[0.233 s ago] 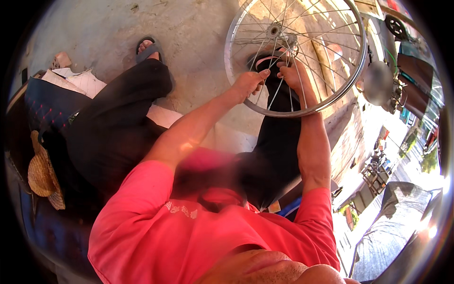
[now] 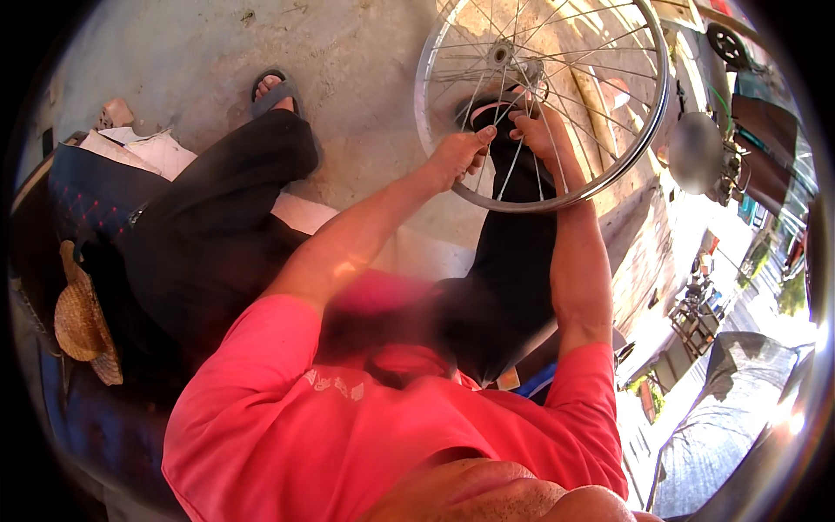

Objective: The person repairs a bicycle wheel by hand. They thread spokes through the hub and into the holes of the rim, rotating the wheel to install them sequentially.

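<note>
We see a grey, stained floor point(image 2: 365, 52) stretching across the far left, with bright patches of sunlight point(image 2: 622, 226) over its right side. At left stands a dark seat point(image 2: 83, 196) with red stitching, and a straw hat point(image 2: 80, 322) rests against it. To the far right we make out a small black wheel point(image 2: 729, 45) and a dark brown panel point(image 2: 765, 126). Greenery point(image 2: 793, 296) shows at the right, above a grey sheet point(image 2: 726, 422) on the near right, where glare point(image 2: 795, 424) washes out detail.
</note>
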`<action>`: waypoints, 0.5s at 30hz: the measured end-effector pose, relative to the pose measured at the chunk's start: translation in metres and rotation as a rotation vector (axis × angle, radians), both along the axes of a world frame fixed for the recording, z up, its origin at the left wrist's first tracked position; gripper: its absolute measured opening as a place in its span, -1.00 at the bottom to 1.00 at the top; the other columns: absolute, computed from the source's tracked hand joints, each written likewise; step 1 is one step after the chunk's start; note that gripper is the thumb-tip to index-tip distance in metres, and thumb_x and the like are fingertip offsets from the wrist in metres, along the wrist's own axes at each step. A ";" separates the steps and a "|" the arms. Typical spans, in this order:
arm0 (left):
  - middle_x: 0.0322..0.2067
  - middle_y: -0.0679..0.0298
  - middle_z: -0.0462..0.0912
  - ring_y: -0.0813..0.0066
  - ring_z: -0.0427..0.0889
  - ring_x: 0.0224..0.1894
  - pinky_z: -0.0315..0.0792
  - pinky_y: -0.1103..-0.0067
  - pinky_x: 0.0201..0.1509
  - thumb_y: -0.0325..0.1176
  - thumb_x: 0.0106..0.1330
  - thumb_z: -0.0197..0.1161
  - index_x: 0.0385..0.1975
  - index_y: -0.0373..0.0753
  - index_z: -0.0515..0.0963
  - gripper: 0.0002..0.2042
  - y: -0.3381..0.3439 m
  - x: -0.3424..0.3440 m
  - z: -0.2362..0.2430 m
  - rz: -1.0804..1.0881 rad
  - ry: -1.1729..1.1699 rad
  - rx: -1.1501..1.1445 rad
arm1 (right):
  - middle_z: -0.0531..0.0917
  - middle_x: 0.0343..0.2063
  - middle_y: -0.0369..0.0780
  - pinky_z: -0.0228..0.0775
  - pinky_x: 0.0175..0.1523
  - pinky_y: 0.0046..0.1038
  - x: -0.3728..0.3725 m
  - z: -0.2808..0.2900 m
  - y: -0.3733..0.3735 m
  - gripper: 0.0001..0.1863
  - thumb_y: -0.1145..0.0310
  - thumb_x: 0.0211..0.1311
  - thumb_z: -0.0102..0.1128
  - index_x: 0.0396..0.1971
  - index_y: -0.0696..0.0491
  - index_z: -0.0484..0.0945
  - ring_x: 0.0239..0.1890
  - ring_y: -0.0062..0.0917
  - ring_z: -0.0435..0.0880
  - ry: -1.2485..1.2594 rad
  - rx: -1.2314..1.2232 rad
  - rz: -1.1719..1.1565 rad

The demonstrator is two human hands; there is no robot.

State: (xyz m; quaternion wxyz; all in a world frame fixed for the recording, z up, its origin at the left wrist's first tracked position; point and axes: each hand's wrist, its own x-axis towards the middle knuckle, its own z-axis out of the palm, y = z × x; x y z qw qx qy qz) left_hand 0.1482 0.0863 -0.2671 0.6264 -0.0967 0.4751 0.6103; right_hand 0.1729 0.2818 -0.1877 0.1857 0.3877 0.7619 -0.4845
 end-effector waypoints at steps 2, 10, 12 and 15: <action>-0.64 0.48 0.38 0.64 0.33 -0.61 0.06 0.60 -0.59 0.47 0.22 0.23 -0.48 -0.14 0.55 -0.35 0.002 0.000 0.005 -0.033 -0.078 0.010 | 0.70 -0.12 -0.13 0.52 -0.21 -0.42 -0.001 0.019 0.000 -0.44 0.26 0.33 0.23 0.27 0.20 0.45 -0.29 -0.46 0.70 -0.001 -0.096 -0.141; -0.49 0.44 0.53 0.59 0.48 -0.48 0.20 0.60 -0.49 0.41 0.30 0.18 -0.34 -0.13 0.59 -0.39 0.021 -0.015 0.041 0.035 -0.297 0.015 | 0.67 0.01 -0.16 0.44 0.13 -0.19 0.053 0.095 -0.006 -0.28 -0.24 0.46 -0.04 0.30 0.06 0.41 0.10 -0.28 0.62 0.449 -0.477 -0.840; -0.44 0.43 0.56 0.57 0.51 -0.45 0.25 0.60 -0.46 0.36 0.35 0.16 -0.26 -0.14 0.60 -0.42 0.026 -0.020 0.051 0.085 -0.307 0.066 | 0.63 0.07 -0.16 0.42 0.14 -0.17 0.066 0.103 -0.042 -0.27 -0.25 0.43 0.00 0.29 0.08 0.40 0.12 -0.28 0.59 0.556 -0.269 -0.911; -0.34 0.30 0.59 0.46 0.58 -0.37 0.53 0.42 -0.23 0.21 0.44 0.17 -0.09 -0.25 0.54 -0.47 0.032 -0.026 0.047 0.161 -0.371 0.205 | 0.56 0.17 -0.10 0.40 0.17 -0.34 0.078 0.094 -0.084 -0.22 -0.04 0.34 0.32 0.37 0.13 0.30 0.18 -0.41 0.53 0.600 0.077 -0.393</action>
